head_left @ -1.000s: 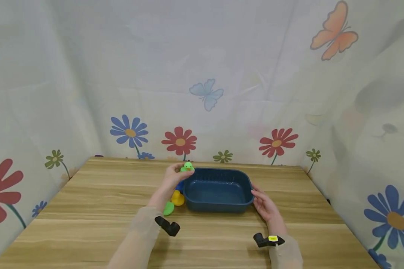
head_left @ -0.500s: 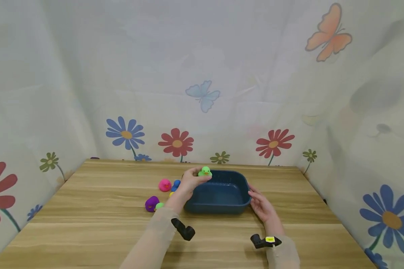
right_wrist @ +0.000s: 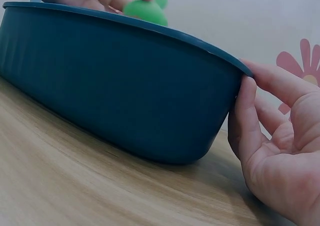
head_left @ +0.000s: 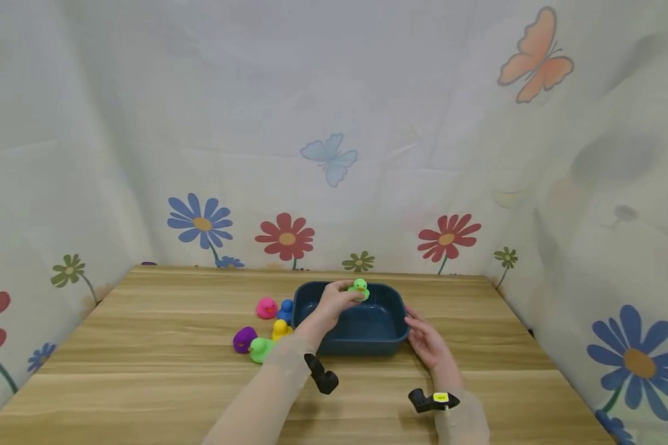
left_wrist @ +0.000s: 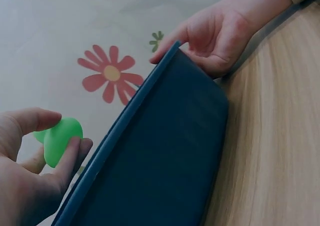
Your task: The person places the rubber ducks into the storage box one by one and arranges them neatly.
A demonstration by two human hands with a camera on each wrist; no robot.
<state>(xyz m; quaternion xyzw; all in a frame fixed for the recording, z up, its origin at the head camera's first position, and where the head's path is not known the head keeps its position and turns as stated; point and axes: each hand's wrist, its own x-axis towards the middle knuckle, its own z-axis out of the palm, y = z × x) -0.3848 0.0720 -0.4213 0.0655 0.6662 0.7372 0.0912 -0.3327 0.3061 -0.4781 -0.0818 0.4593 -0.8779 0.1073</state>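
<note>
My left hand pinches a light green rubber duck between thumb and fingers, over the dark blue plastic basin. In the left wrist view the green duck shows above the basin's rim. The right wrist view has it just over the far side of the basin. My right hand grips the basin's right end at the rim; the right wrist view shows its fingers and thumb at the rim's corner. The basin stands upright on the table.
Left of the basin sit several more rubber ducks: a pink one, a blue one, a yellow one, a purple one and a green one. Behind the wooden table hangs a flowered cloth.
My left hand has carried the green duck rightward from the basin's left rim to over its inside. The ducks on the left have come into fuller view. My right hand stays at the rim.
</note>
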